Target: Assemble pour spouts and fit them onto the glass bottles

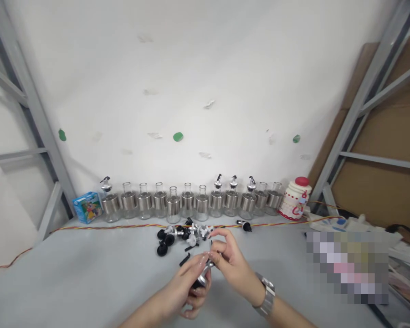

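Observation:
Low in the middle of the head view, my left hand (187, 284) is closed around a silver and black bottle pourer (202, 279). My right hand (230, 262), with a metal watch on its wrist, pinches at the pourer's upper end with thumb and fingers. Those fingertips hide any small piece between them. Just beyond my hands lies a pile of pourer parts (191, 239) in silver and black. A loose black lever (184, 259) rests beside my left hand. One pourer (245, 226) lies on its side, farther right.
Along the wall stands a row of several glass bottles (173, 207) with steel bands, some topped with pourers. A blue picture box (88, 207) is at the left end, a red-lidded jar (295, 199) at the right. A twisted wire (130, 226) crosses the grey table (99, 269).

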Demonstrator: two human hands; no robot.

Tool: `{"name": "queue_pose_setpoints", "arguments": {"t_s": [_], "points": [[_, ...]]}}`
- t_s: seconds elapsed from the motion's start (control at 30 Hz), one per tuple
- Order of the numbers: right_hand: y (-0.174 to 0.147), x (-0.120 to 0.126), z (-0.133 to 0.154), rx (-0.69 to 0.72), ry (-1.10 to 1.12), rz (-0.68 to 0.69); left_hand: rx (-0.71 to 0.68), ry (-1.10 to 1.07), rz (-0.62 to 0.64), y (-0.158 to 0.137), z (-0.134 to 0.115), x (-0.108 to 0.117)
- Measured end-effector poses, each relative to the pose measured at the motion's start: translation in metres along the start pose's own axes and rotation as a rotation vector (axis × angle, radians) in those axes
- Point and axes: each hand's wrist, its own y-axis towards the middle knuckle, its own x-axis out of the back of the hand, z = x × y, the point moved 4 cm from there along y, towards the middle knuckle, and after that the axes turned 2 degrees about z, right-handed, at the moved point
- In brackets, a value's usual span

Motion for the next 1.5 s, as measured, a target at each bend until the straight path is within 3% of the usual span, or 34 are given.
{"name": "queue_pose_setpoints", "arguments": {"t_s": [0.5,0.8,1.23,1.5], "points": [[-0.004,-0.001,0.004,0.054,-0.208,-0.072,-0.008,-0.073,-0.001,0.002,0.002,-0.001],[-0.003,-0.004,0.004,0.034,-0.233,-0.037,0.061,-0.205,-0.1,0.012,0.023,0.012],[-0.004,-0.006,0.005,0.042,-0.164,0.008,-0.202,-0.062,-0.137,0.013,0.012,0.01],[-0.008,-0.005,0.014,0.165,-0.232,0.051,-0.352,0.25,-0.16,0.0,0.003,0.003]]}}
